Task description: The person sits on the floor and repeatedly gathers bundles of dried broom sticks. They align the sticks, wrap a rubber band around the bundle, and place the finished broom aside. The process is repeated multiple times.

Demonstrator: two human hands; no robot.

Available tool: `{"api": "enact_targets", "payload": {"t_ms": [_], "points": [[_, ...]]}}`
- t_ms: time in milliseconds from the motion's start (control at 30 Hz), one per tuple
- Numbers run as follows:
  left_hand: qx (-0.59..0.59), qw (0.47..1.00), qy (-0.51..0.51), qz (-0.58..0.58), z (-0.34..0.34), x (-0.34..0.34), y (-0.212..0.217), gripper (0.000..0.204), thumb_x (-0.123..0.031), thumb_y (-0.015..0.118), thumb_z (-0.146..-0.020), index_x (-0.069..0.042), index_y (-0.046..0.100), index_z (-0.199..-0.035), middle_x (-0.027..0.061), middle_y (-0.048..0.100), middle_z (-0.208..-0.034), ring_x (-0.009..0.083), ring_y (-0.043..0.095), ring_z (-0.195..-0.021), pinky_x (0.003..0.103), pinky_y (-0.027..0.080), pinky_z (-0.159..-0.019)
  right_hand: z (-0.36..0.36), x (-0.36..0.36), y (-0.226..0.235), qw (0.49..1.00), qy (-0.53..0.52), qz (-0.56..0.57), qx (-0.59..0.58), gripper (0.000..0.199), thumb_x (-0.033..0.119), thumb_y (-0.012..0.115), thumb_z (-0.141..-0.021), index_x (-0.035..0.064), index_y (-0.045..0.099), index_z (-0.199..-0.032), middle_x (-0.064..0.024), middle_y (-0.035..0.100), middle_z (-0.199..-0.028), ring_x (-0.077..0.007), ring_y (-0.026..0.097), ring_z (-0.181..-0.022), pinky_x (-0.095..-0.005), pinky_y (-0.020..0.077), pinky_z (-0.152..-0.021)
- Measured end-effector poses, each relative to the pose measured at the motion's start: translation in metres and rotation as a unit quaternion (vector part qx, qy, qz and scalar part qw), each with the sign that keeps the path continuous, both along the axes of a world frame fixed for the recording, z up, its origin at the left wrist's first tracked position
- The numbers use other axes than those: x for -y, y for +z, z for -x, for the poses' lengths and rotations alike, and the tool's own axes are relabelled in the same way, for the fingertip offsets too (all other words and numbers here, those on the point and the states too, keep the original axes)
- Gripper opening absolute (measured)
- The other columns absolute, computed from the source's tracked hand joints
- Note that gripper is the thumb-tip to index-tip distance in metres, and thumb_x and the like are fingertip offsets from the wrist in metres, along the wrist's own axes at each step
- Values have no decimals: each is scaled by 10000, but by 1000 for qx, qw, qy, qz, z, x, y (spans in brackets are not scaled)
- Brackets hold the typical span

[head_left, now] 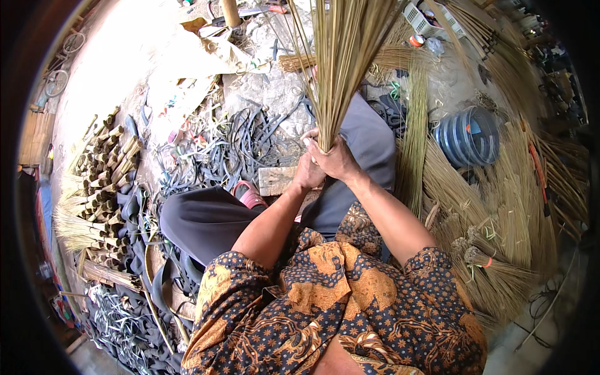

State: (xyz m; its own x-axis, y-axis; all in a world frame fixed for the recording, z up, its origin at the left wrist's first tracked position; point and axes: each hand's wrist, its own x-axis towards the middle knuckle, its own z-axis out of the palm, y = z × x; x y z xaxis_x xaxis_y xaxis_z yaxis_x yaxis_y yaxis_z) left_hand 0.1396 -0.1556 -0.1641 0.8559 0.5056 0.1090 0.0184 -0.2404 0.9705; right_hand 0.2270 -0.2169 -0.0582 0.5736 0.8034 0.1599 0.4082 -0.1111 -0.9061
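Observation:
Both my hands are closed around the narrow lower end of a bundle of long thin sticks (334, 69), like broom ribs, held up in front of my knees. The sticks fan out upward and run past the top edge of the view. My right hand (337, 159) wraps the base of the bundle. Against it on the left is my left hand (310, 167), its fingers partly hidden behind the sticks and the other hand. Below my hands a small wooden block (276, 181) lies near my pink sandal (251, 195).
Black rubber strips (237, 140) litter the ground ahead. Stacked short bundles (100, 187) stand at the left, above dark scraps (128, 319). Loose sticks (506, 206) and a clear blue plastic container (467, 137) lie at the right. A white basket (431, 22) sits far right.

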Motion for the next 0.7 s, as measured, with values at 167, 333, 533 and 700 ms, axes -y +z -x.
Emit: {"api": "enact_targets", "payload": {"t_ms": [167, 333, 533, 700], "points": [[-38, 999, -9, -26, 3, -1, -2, 332, -142, 664, -880, -41, 653, -1196, 230, 731, -1029, 404, 711, -1003, 457, 546, -875, 0, 0, -18, 999, -14, 28, -20, 138, 130, 670, -969, 12, 694, -1037, -94, 688, -849, -138, 651, -752, -333, 527, -678], [-120, 990, -7, 77, 5, 1, 15, 347, -198, 694, -895, -56, 640, -1207, 233, 732, -985, 412, 722, -978, 461, 551, -840, -1, -8, 13, 989, -31, -3, -146, 204, 193, 677, -967, 25, 717, -1074, -71, 676, -750, -196, 667, -676, -361, 534, -625], [-95, 991, -4, 91, -8, -31, 57, 234, -212, 777, -891, -55, 683, -1037, 103, 723, -859, 159, 651, -785, 358, 542, -764, -25, -38, 104, 981, 2, -170, -93, 177, 211, 685, -994, 50, 723, -1057, 35, 605, -685, -50, 561, -573, -259, 451, -513], [1, 998, 67, -13, -8, -61, 76, 304, -135, 716, -875, 2, 677, -1143, 157, 760, -1003, 210, 715, -939, 369, 546, -835, -2, -63, 92, 989, 0, -137, -46, 159, 136, 673, -979, 24, 709, -1087, -2, 649, -741, -81, 615, -644, -263, 501, -601]]}}
